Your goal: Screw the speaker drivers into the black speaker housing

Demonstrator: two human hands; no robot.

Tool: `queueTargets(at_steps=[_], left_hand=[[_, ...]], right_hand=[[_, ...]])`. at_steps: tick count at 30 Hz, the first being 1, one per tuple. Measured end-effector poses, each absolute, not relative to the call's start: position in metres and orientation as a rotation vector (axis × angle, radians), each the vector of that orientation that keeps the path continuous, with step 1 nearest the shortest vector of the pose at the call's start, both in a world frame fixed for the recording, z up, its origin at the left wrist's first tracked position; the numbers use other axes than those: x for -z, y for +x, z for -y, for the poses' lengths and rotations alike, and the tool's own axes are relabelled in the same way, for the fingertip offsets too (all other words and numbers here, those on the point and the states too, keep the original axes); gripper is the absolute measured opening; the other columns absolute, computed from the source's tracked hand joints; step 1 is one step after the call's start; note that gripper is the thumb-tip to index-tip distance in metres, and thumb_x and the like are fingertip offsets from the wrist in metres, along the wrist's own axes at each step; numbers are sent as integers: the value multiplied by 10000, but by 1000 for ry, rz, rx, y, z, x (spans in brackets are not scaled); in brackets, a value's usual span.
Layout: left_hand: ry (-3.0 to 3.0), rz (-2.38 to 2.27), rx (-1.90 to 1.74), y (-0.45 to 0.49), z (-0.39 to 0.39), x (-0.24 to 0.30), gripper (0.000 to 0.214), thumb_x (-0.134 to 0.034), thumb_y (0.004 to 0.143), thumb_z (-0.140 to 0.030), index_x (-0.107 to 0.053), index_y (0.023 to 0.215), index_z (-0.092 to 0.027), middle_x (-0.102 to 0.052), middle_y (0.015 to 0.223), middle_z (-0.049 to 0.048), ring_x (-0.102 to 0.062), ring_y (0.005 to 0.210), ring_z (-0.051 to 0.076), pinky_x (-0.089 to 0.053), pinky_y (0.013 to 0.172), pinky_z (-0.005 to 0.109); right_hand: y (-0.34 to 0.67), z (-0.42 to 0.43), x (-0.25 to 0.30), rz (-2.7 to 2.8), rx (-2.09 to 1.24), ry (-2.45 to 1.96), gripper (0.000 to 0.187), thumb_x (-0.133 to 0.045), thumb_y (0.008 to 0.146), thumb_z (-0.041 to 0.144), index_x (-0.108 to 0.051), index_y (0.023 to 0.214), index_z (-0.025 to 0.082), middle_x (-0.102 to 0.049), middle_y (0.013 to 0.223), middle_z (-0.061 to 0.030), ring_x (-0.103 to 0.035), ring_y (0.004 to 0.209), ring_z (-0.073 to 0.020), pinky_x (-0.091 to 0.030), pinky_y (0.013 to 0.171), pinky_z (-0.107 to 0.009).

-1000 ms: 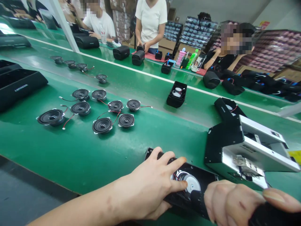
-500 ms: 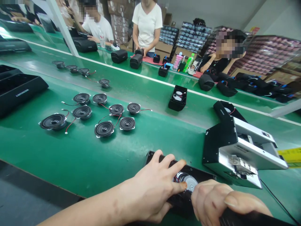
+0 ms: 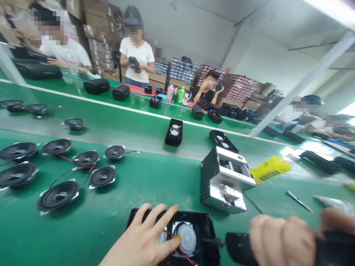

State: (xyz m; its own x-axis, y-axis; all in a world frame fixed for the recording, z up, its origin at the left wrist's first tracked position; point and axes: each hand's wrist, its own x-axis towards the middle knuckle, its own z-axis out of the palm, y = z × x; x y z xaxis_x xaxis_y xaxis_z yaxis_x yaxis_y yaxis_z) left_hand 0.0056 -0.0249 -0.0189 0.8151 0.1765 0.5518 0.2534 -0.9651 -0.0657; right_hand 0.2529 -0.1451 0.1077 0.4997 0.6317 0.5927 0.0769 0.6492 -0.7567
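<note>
A black speaker housing [image 3: 205, 229] lies with its open side up at the bottom centre. Two round speaker drivers with silver backs show inside; the clearer speaker driver [image 3: 188, 240] has red and black wires beside it. My left hand [image 3: 146, 236] holds the housing, its fingers across the far rim and the thumb touching the driver. To the right, my right hand [image 3: 283, 236] is wrapped round a black electric screwdriver [image 3: 240, 245], somewhat blurred. The screwdriver points left, its tip over the right end of the housing.
Several loose speaker drivers [image 3: 59, 194] with wires lie on the green bench [image 3: 155, 177] at left. A silver and black screw feeder [image 3: 224, 181] stands beyond the housing, with a yellow bottle [image 3: 271, 168] behind it. Farther off are another housing [image 3: 174, 138], a white post [image 3: 274, 107] and several co-workers.
The view has swung right, bringing the right side of the bench into sight. My right hand has moved away from the driver toward the housing's right end, revealing the screwdriver. My left hand stays on the housing.
</note>
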Motion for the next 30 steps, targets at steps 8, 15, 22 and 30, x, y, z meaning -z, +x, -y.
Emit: queueTargets(at_steps=[8,15,22,30], left_hand=[[-2774,201,876,2,10,11,484,-562,984,-146,-686,1341,-449,-632,1505,64,-568,1284,291,-321,1115,433],[-2775,200,924,-1,6,18,360,-518,1088,-381,-656,1398,-500,-611,1554,38,-579,1291,278,-349,1107,405],[-2830,223,855,-4,4,30,482,-550,1020,-285,-616,1432,-527,-549,1630,36,-576,1329,300,-402,1087,440],[-2794,377,879,-11,15,32,324,-486,1088,-384,-680,1319,-503,-555,1613,38,-510,1447,305,-148,1300,587]], right_hand=[[322,109,-140,962,52,-877,707,-565,868,887,-679,1107,231,-567,565,46,-421,336,-152,-379,301,-261],[316,96,-120,935,-82,-914,624,-601,866,823,-631,1060,231,-550,584,59,-441,347,-139,-401,345,-247],[318,98,-113,924,-95,-906,624,-623,855,819,-644,1065,231,-558,593,51,-443,357,-133,-394,362,-233],[314,117,-116,926,-178,-894,675,-601,892,835,-703,1168,228,-555,593,43,-437,360,-139,-404,362,-247]])
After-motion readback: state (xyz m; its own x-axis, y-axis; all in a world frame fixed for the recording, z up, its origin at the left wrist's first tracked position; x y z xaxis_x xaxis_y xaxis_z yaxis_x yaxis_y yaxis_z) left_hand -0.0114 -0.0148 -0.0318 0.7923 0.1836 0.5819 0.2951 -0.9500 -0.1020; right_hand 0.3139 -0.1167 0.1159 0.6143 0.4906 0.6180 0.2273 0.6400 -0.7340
